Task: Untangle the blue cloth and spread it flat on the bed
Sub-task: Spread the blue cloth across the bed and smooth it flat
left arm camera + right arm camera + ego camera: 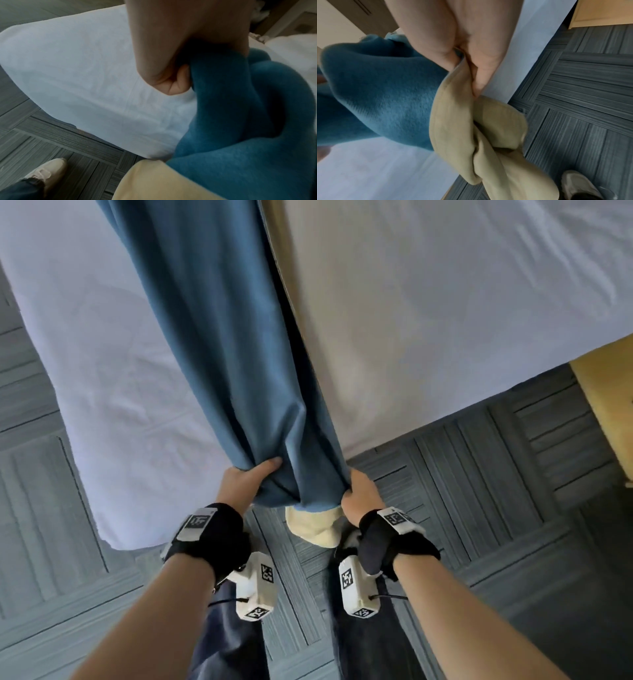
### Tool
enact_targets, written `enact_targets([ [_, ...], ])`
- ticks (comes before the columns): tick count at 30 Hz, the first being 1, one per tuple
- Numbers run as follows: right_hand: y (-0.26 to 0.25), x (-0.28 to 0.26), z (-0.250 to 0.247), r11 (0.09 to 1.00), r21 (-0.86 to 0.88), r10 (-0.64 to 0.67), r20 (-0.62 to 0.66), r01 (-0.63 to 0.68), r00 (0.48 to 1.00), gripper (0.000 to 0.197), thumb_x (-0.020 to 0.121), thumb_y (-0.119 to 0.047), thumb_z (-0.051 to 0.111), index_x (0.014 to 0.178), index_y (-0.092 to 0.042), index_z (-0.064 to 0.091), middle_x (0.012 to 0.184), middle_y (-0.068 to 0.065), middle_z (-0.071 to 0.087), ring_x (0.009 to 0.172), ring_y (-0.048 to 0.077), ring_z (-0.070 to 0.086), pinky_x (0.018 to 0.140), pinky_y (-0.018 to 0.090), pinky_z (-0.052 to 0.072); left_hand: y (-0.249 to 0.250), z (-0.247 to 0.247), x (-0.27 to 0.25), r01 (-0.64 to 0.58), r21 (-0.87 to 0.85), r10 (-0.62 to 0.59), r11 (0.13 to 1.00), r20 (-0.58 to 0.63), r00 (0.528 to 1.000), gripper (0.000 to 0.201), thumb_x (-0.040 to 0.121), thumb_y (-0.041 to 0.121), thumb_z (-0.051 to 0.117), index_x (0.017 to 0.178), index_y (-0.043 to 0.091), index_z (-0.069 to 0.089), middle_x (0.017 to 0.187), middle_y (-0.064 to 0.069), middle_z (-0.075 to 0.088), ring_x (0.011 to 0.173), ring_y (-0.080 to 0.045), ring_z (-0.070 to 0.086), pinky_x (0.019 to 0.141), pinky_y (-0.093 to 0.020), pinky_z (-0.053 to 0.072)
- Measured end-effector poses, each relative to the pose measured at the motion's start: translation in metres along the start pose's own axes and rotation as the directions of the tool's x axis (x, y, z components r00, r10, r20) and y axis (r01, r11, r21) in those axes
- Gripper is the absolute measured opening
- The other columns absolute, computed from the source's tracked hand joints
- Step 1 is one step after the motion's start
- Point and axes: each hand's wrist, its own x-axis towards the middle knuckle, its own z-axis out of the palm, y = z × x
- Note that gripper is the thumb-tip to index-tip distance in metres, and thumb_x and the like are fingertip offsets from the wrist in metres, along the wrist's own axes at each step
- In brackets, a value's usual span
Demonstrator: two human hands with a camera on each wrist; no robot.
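The blue cloth (219, 330) runs as a long bunched strip from the top of the head view down over the corner of the white bed (102, 354). Its underside is beige (318, 525) and hangs below my hands. My left hand (251, 475) grips the left side of the cloth's near end, thumb on top. My right hand (358, 491) grips the right side. In the left wrist view my fingers (173, 82) curl into the blue cloth (240, 108). In the right wrist view my fingers (481, 75) pinch the beige edge (453, 108) beside the blue cloth (376, 88).
The bed's white sheet (445, 302) spreads to either side of the cloth. Grey patterned carpet (496, 474) covers the floor where I stand at the bed's corner. A light wooden piece of furniture (603, 405) stands at the right. My shoe (48, 173) is on the carpet.
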Motion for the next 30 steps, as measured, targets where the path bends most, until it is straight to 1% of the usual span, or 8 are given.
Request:
enact_targets([
  [7,0.044,0.013,-0.054,1.0,-0.016,0.013,-0.113,-0.015,0.993,0.021,0.089,0.003,0.039,0.097,-0.002,0.058,0.091,0.014,0.06,0.094,0.033,0.058,0.071,0.026,0.034,-0.008,0.019,-0.029,-0.1,-0.094,0.089,0.991,-0.113,0.99,0.023,0.072,0.016,0.078,0.092,0.011,0.067,0.093,-0.007,0.071,0.081,-0.013,0.066,0.066,-0.02,0.054],
  [10,0.048,0.018,-0.068,0.998,0.058,-0.002,-0.136,0.01,0.991,0.029,0.086,0.011,0.036,0.105,0.004,0.058,0.101,0.02,0.062,0.096,0.029,0.056,0.076,0.027,0.037,-0.021,0.007,-0.04,-0.121,-0.146,0.092,0.982,-0.192,0.977,0.023,0.073,0.012,0.076,0.094,0.01,0.066,0.092,-0.006,0.07,0.084,-0.017,0.065,0.069,-0.021,0.052],
  [13,0.049,0.018,-0.072,0.99,0.143,0.001,-0.118,0.016,0.993,0.042,0.082,0.017,0.031,0.115,0.006,0.055,0.117,0.023,0.061,0.103,0.025,0.054,0.084,0.027,0.039,-0.035,-0.002,-0.047,-0.126,0.081,0.141,0.989,-0.207,0.968,0.026,0.073,0.012,0.076,0.095,0.009,0.064,0.088,-0.003,0.067,0.076,-0.011,0.061,0.059,-0.016,0.047],
  [16,0.052,0.015,-0.066,0.986,0.164,0.032,-0.123,-0.012,0.992,0.037,0.086,0.008,0.034,0.115,0.004,0.057,0.118,0.023,0.061,0.106,0.03,0.056,0.081,0.026,0.035,-0.045,-0.001,-0.048,-0.123,0.295,0.197,0.947,-0.235,0.952,0.04,0.071,0.015,0.075,0.107,0.006,0.059,0.097,-0.005,0.064,0.085,-0.018,0.059,0.072,-0.028,0.044],
  [22,0.046,0.002,-0.083,0.998,0.062,0.023,-0.427,0.005,0.904,0.048,0.074,-0.021,0.032,0.101,0.004,0.061,0.108,0.028,0.063,0.101,0.043,0.056,0.065,0.031,0.027,-0.068,-0.015,-0.057,-0.07,0.434,0.201,0.898,-0.265,0.943,0.041,0.075,0.018,0.072,0.109,0.002,0.055,0.104,-0.017,0.065,0.097,-0.031,0.061,0.075,-0.031,0.039],
  [25,0.049,0.0,-0.102,0.998,-0.045,0.02,-0.47,-0.046,0.883,0.031,0.088,-0.009,0.037,0.107,0.005,0.056,0.118,0.03,0.059,0.108,0.045,0.053,0.083,0.04,0.04,-0.078,-0.037,-0.063,-0.044,0.453,0.148,0.89,-0.197,0.969,0.026,0.079,0.01,0.068,0.101,0.003,0.058,0.097,-0.016,0.066,0.092,-0.031,0.063,0.075,-0.031,0.04],
  [28,0.056,0.001,-0.113,0.986,-0.135,0.018,-0.507,-0.101,0.862,0.024,0.09,-0.001,0.037,0.107,0.008,0.051,0.117,0.033,0.057,0.107,0.048,0.053,0.082,0.043,0.041,-0.083,-0.053,-0.071,-0.072,0.49,0.126,0.869,-0.079,0.989,0.012,0.079,0.001,0.066,0.085,0.009,0.059,0.09,-0.015,0.067,0.082,-0.022,0.06,0.075,-0.029,0.041],
  [30,0.058,0.002,-0.117,0.977,-0.168,0.022,-0.523,-0.128,0.852,0.023,0.089,0.0,0.037,0.107,0.006,0.05,0.114,0.034,0.057,0.105,0.049,0.054,0.08,0.044,0.042,-0.086,-0.061,-0.076,-0.121,0.605,0.178,0.787,-0.034,0.984,0.025,0.079,0.001,0.064,0.065,0.016,0.05,0.082,-0.014,0.068,0.081,-0.025,0.06,0.073,-0.032,0.041],
])
